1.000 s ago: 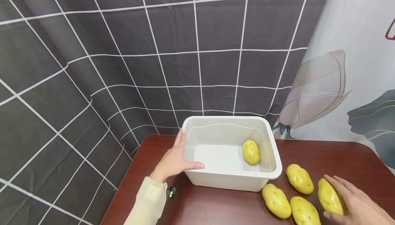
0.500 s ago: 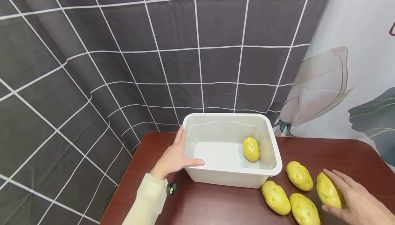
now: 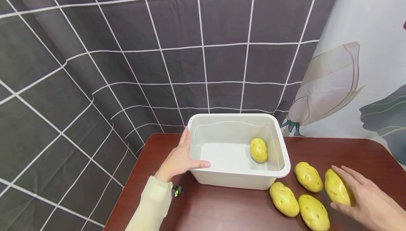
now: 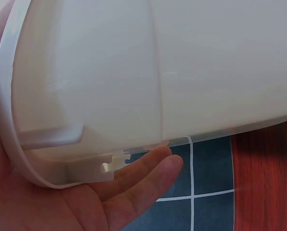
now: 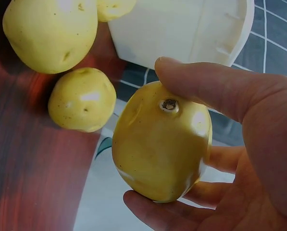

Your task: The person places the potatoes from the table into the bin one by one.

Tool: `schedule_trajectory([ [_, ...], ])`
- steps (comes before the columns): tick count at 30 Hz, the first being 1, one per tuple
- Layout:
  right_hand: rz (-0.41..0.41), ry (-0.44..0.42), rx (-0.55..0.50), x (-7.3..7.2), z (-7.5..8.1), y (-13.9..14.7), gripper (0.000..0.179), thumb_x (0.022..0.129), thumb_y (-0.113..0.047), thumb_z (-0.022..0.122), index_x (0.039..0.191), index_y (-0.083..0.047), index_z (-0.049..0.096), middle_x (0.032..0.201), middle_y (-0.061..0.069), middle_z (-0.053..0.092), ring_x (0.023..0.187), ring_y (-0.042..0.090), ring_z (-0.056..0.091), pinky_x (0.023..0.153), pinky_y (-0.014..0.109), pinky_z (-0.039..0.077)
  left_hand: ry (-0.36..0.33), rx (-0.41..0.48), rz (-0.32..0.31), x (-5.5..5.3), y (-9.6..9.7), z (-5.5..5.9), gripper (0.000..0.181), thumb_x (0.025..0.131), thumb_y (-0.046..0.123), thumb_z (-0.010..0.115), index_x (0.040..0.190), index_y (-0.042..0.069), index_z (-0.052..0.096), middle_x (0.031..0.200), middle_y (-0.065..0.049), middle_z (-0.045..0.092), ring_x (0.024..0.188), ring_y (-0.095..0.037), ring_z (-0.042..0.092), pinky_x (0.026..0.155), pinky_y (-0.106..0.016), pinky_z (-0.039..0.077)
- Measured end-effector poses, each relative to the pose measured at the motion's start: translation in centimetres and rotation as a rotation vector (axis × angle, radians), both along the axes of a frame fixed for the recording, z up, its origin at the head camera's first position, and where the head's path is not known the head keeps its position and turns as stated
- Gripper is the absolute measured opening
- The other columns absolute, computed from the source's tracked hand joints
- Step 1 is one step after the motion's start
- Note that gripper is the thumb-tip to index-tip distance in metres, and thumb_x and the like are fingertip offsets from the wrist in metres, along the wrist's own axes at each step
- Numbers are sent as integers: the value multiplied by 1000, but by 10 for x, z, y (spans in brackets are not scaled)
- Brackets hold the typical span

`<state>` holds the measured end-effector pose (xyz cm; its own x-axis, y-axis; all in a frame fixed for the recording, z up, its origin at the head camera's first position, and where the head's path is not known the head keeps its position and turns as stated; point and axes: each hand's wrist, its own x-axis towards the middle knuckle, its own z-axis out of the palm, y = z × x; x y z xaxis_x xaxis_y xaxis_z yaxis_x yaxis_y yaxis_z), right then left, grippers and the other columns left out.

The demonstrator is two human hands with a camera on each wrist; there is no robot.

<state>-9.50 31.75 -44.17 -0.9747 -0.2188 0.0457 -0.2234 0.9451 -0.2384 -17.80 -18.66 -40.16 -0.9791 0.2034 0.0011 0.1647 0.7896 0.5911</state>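
A white plastic bin (image 3: 234, 180) stands on the table, with one yellow potato (image 3: 258, 150) inside near its right wall. My left hand (image 3: 179, 158) holds the bin's left front corner, thumb over the front rim; the left wrist view shows its fingers (image 4: 148, 180) along the outer wall. My right hand (image 3: 364, 195) grips another potato (image 5: 160, 144) between thumb and fingers, right of the bin. Between that hand and the bin lie three more potatoes: one by the bin's corner (image 3: 284, 199), one farther back (image 3: 308, 177) and one nearer (image 3: 314, 212).
The dark red wooden table (image 3: 219, 206) carries everything. A grey cloth with white grid lines (image 3: 225, 62) hangs behind and to the left. On the right hangs a pale cloth with a flower print (image 3: 330, 83). A small black device (image 3: 176, 191) sits at the left wrist.
The right hand and its potato have moved slightly forward or up relative to the other potatoes. The whole view has shifted a little. My left hand keeps its hold on the bin.
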Motion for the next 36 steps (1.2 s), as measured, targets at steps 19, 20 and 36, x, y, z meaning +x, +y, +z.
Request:
schedule_trajectory([
  [19, 50, 194, -39, -4, 11, -10, 106, 59, -38, 95, 140, 8, 45, 134, 35, 44, 113, 55, 47, 80, 67, 42, -3, -1, 6, -1, 0, 0, 138, 65, 65, 85, 162, 7, 6, 169, 1, -1, 126, -35, 56, 99, -49, 48],
  [20, 57, 204, -44, -3, 11, -10, 105, 59, -37, 96, 139, 8, 46, 134, 35, 45, 112, 54, 47, 80, 66, 43, -3, -2, 4, -1, 1, 0, 138, 65, 65, 85, 162, 7, 6, 169, 1, -1, 126, -35, 55, 100, -49, 48],
  [36, 97, 247, -57, -4, 28, -20, 103, 57, -30, 96, 139, 7, 46, 130, 34, 48, 108, 54, 51, 79, 64, 44, -3, 13, 4, -2, 1, 1, 138, 65, 63, 87, 162, 8, 5, 169, 3, -1, 126, -35, 56, 100, -49, 48],
])
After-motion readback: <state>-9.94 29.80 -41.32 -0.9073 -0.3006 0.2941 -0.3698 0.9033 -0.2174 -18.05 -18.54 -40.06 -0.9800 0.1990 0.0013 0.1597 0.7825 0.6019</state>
